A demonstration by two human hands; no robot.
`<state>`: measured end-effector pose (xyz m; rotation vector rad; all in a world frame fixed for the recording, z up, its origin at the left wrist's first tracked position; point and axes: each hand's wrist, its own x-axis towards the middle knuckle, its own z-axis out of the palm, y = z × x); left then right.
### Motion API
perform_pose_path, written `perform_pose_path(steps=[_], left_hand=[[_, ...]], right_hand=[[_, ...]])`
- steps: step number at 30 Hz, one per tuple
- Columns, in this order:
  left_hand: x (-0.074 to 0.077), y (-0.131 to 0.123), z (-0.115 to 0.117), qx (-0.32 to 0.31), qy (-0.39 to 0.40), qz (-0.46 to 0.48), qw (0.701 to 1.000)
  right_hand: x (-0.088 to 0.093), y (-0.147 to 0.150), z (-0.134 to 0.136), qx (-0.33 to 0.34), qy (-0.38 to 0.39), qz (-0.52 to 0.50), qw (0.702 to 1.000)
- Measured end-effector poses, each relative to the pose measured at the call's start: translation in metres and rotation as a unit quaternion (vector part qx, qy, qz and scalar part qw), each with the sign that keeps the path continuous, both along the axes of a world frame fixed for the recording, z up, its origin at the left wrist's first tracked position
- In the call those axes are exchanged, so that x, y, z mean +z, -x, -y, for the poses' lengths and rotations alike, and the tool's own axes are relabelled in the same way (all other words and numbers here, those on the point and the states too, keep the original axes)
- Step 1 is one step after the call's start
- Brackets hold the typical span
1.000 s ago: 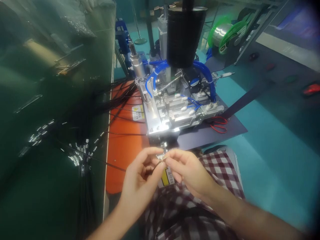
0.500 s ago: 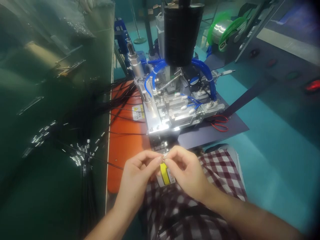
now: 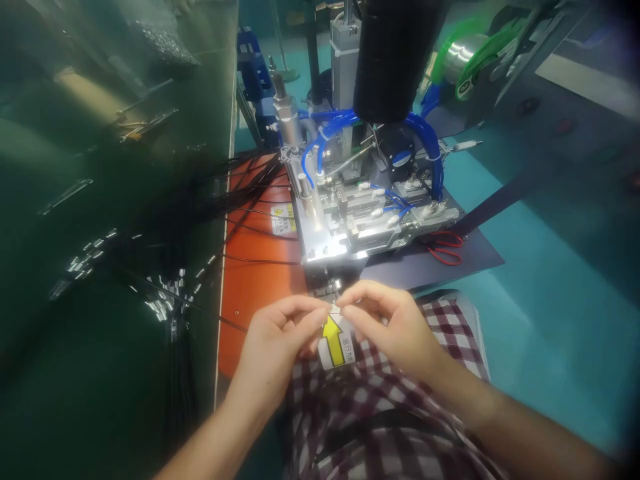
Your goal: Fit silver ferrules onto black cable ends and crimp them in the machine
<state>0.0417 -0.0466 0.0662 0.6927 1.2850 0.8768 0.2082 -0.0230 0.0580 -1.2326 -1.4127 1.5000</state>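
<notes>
My left hand (image 3: pixel 275 340) is closed in a pinch, thumb against forefinger, in front of the machine's near end. A thin black cable (image 3: pixel 227 323) runs from the left across the orange plate and in behind this hand. At its fingertips is something tiny and pale, too small to name. Just to the right, my right hand (image 3: pixel 393 327) also pinches with thumb and forefinger; what lies in it, if anything, cannot be made out. Below the fingertips shows a white label with a yellow arrow (image 3: pixel 334 343). Right ahead stands the metal machine (image 3: pixel 370 220) with blue air hoses (image 3: pixel 434 157).
Bundles of black cables with shiny metal ends (image 3: pixel 167 300) lie on the dark green table (image 3: pixel 120 380) at left. An orange plate (image 3: pixel 260 280) joins the machine. A black cylinder (image 3: pixel 397 60) hangs above; a green wire spool (image 3: pixel 463 60) is at the back right.
The fingertips of my two hands have drawn slightly apart, the right hand moving right. More of the yellow arrow label shows. The whole view has shifted a little.
</notes>
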Motion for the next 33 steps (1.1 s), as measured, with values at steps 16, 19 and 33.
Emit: perform_pose_path(steps=[16, 19, 33], left_hand=[[-0.001, 0.009, -0.002, -0.101, -0.085, -0.112, 0.985], [0.001, 0.008, -0.001, -0.123, -0.108, -0.132, 0.978], [0.0, 0.004, 0.001, -0.132, -0.134, -0.172, 0.967]], right_hand=[[0.003, -0.011, -0.009, 0.1, 0.083, -0.05, 0.99], [0.004, -0.014, -0.01, 0.135, 0.111, -0.055, 0.983], [0.005, -0.024, -0.01, 0.166, 0.072, 0.013, 0.983]])
